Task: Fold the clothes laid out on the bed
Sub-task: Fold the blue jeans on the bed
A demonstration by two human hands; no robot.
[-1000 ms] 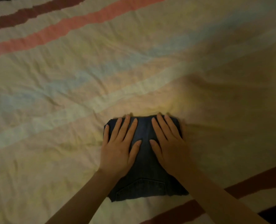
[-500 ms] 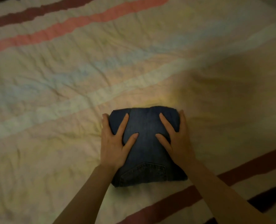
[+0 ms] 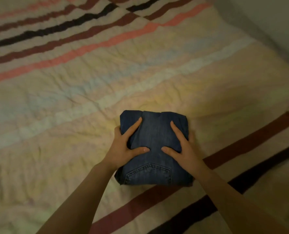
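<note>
On the bed [image 3: 72, 102], our left hand [image 3: 123, 146] and right hand [image 3: 182, 146] clasp the folded jeans [image 3: 154, 137] by their sides, seemingly to lift them.

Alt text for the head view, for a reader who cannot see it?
Two hands grip a folded pair of dark blue jeans from either side, left hand and right hand, on a pastel striped bedspread. A back pocket faces up.

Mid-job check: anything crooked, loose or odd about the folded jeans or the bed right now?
Nothing stands out. The folded jeans form a compact, fairly square bundle, pocket side up, gripped at its sides by the left hand and right hand. The striped bedspread is only lightly wrinkled.
</note>
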